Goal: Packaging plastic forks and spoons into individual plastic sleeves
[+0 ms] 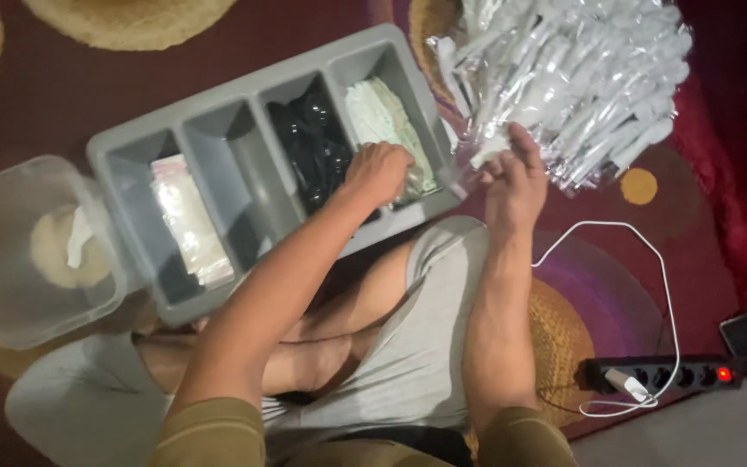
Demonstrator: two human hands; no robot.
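Left hand (379, 169), grip closed on a wrapped packet, sits in the grey tray (244, 86)'s end compartment, partly filled. Right hand (512, 177), fingers loose, touches the large wrapped cutlery pile (581, 78) beside it; most remains unsorted.

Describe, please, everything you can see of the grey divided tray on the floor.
The grey divided tray looks like matte plastic, long and rectangular, with four compartments side by side. It lies slanted on the patterned carpet, its near edge against the person's knees. One compartment holds clear packets, the next looks bare, the third black utensils, the last pale green-white packets. The left hand reaches into that end; a clear tub sits beside the other.
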